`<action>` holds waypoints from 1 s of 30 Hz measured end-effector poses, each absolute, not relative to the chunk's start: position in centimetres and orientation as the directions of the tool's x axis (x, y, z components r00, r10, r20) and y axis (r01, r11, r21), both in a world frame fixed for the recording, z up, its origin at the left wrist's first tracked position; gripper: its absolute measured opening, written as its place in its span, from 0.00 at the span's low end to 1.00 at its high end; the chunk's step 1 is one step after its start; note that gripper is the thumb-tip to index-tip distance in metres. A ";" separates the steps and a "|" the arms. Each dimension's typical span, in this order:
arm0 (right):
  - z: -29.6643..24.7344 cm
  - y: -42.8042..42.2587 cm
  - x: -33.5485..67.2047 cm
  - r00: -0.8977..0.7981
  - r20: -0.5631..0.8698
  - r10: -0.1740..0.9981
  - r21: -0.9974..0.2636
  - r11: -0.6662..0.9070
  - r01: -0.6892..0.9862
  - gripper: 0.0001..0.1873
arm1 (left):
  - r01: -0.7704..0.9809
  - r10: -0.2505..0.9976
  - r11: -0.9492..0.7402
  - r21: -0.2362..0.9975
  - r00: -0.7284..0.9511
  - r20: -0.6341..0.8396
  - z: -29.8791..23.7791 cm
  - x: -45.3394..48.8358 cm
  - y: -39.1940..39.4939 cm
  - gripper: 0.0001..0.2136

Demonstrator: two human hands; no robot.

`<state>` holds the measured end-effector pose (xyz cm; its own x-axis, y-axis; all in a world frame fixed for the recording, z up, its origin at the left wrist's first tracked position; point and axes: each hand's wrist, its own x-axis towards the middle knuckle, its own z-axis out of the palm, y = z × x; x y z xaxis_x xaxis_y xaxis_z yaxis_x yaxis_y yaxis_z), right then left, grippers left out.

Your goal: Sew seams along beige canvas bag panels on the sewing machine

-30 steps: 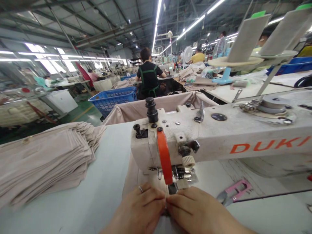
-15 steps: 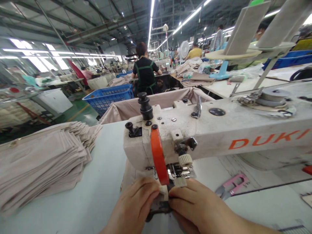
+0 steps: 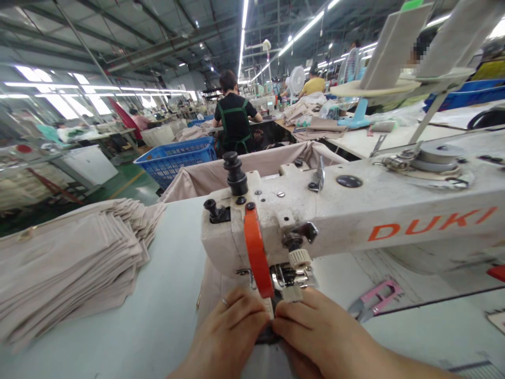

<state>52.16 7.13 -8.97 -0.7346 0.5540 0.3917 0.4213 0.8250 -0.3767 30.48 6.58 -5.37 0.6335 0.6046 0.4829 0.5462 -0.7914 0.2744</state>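
My left hand (image 3: 231,329) is closed, thumb and fingertips pressed together on beige fabric (image 3: 209,289) beside the presser foot. My right hand (image 3: 317,326) is closed at the right of the same spot, its fingertips almost meeting the left ones; the bit of cloth under them is mostly hidden. Both hands sit just in front of the needle area of a white sewing machine (image 3: 335,195). An orange guard (image 3: 258,252) hangs down over the fingertips. The fabric runs back under the machine's head on the left.
A tall stack of folded beige pieces (image 3: 87,263) lies left on the table. Pink-handled thread snips (image 3: 379,300) lie right of my right hand. Behind the machine are a cloth-lined bin (image 3: 213,164), a blue basket (image 3: 177,158) and a person in black (image 3: 234,113). Thread cones (image 3: 394,50) stand at upper right.
My left hand has shifted slightly right and forward, its fingertips now nearer the right hand's and covering more of the cloth. My right hand has hardly moved.
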 end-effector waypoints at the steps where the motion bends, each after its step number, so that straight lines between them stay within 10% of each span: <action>1: -8.9 7.1 52.2 -0.723 0.398 0.564 -0.393 0.818 0.421 0.10 | 0.543 0.601 -0.795 0.270 0.646 0.471 -5.3 30.5 6.6 0.16; 13: -7.8 6.9 52.0 -0.662 0.391 0.639 -0.448 0.761 0.470 0.20 | 0.610 0.661 -0.745 0.271 0.617 0.427 -5.3 29.9 7.7 0.14; 30: -6.8 7.6 51.0 -0.615 0.229 0.755 -0.440 0.643 0.626 0.09 | 0.756 0.756 -0.629 0.182 0.539 0.372 -7.3 28.6 11.2 0.12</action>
